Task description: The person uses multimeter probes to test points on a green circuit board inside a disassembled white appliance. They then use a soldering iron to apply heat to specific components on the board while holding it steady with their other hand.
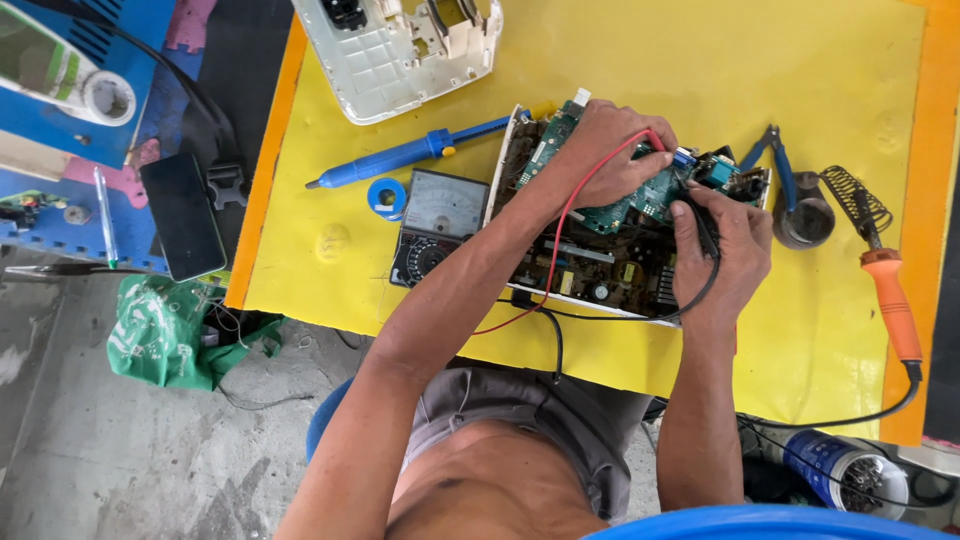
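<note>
Left hand [615, 150] clamped on red test lead [560, 235] atop green circuit board [640, 200], right hand [720, 250] gripping black test lead [705, 225], open appliance chassis [590, 270] on yellow worktop [700, 60], analogue multimeter [437, 225] just beside.

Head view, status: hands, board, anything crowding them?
Left hand holds red probe lead on green circuit board. Right hand holds black lead at board's right end. Analog multimeter beside the open chassis; nothing blocking.
</note>
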